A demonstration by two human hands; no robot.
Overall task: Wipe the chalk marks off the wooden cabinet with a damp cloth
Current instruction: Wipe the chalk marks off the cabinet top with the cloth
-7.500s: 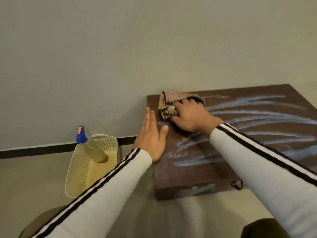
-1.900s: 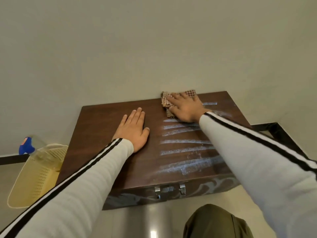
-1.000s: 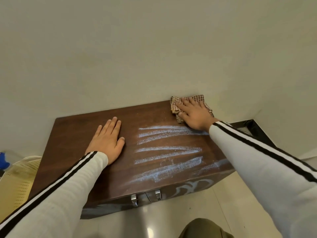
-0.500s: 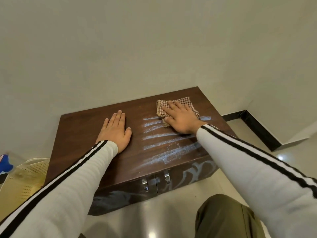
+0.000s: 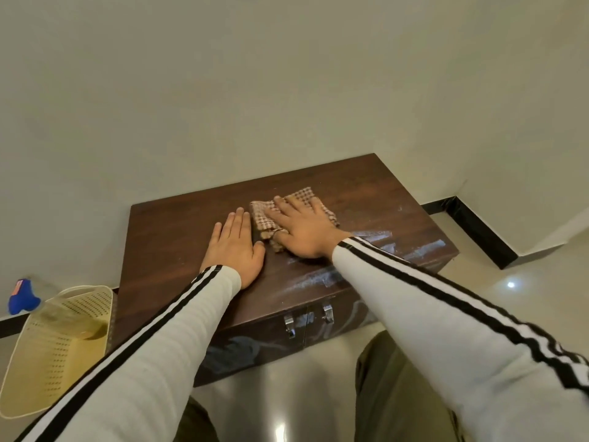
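We see the dark wooden cabinet [image 5: 178, 237] standing against a pale wall [image 5: 255, 90], its top taking up the middle of the view. Our right hand [image 5: 306, 231] lies flat and spread on the checked cloth [image 5: 264, 218], pressing it down near the middle of the cabinet top, a little toward the back edge; the fingers are stretched out over the cloth, not curled round it, and its bunched edge shows just beside the thumb. Our left hand [image 5: 236, 247] rests open, palm down, directly on the bare wood, just left of the cloth and almost touching it, holding nothing. Chalk marks [image 5: 424, 250] show as whitish streaks along the front edge and toward the front right corner of the top, partly hidden by our right sleeve [image 5: 446, 314]. The left half of the top looks free of chalk. Two metal handles [image 5: 307, 317] sit on the cabinet front below the front edge. On the floor to the left of the cabinet stands a yellow perforated basket [image 5: 47, 362] with a blue-capped spray bottle [image 5: 22, 298] leaning in it.
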